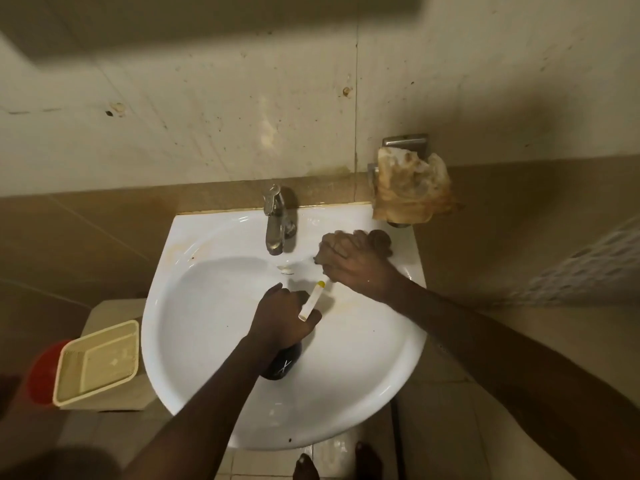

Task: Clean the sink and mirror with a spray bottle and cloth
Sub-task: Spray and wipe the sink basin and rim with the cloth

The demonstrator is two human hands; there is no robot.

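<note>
Left hand holds spray bottle inside sink.

Both forearms bare, no sleeves in view. No rings, watch or gloves on left hand or right hand. Feet bare, no shoes.

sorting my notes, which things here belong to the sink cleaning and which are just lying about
In use: white ceramic sink, dark spray bottle in left hand, brown cloth under right hand.
Lying about: cream plastic basket, crumpled stained rag, metal tap.
</note>
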